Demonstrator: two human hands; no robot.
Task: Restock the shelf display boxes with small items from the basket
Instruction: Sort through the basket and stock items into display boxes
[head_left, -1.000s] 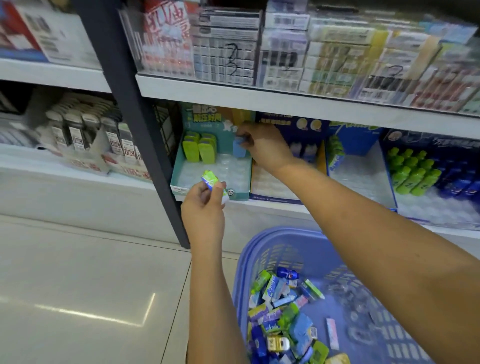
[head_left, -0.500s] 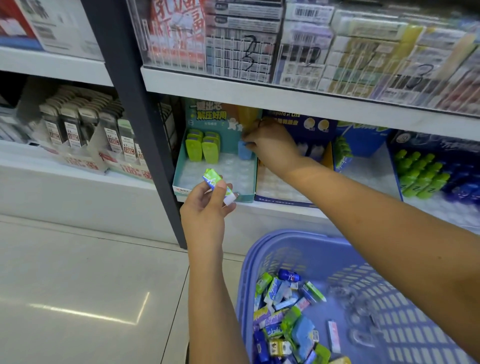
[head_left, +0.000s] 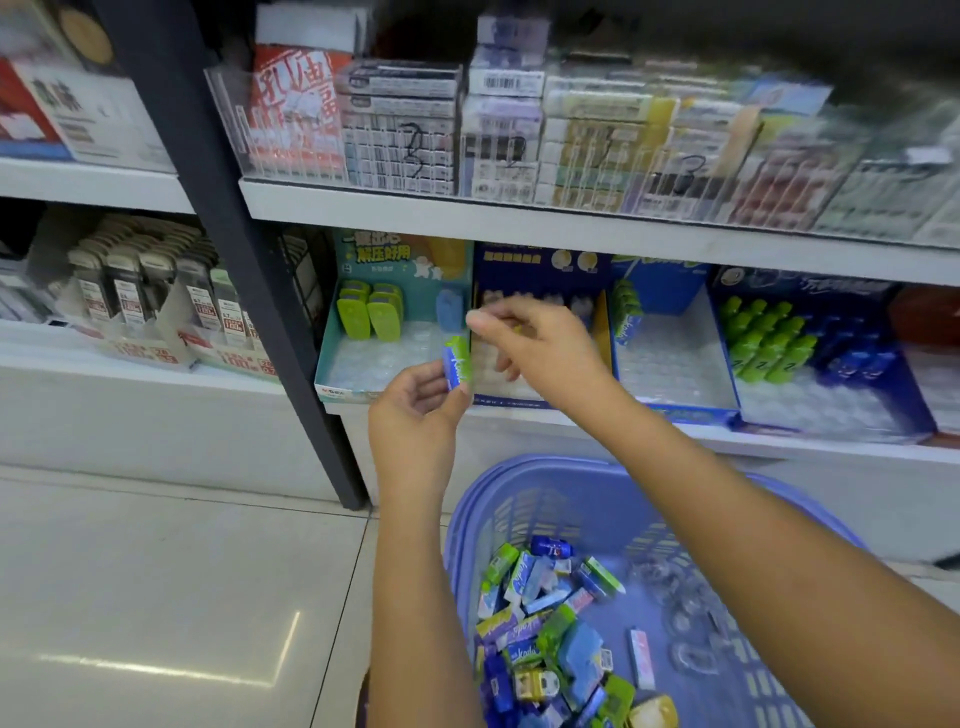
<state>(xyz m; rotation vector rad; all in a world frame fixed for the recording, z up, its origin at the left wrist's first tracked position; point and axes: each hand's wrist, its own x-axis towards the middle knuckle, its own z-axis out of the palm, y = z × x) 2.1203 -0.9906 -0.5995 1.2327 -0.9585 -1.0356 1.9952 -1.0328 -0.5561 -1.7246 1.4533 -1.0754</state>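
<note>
— Half done yet?

— Nowhere near, judging by the shelf. Only two short rows of green pieces and one blue piece at the back of the teal box, with bare clear tray all across its front.

— And next door?

— Much the same. Just a few pale pieces at the back of the dark blue box. One short column of printed packs against the left wall of the third box. Only the fourth box, with its green and blue bottles, anywhere near stocked.

— Hands?

— Up in front of the teal box, the left hand, thumb and fingertips pinching a green-and-blue pack upright, just off the front right corner of that box and not yet in any box. Just above and beside it, over the dark blue box, the right hand, thumb tip drawn towards the fingertips. Impossible to tell whether pinching anything.

— Where to with that pack?

— Probably the third box, going by the similar print on the packs there. A guess only.

— Plenty left in the basket?

— Loads. Across the bottom, a heap of small items in blue, green, purple and white, likely enough for many more trips up to the shelf.
</note>
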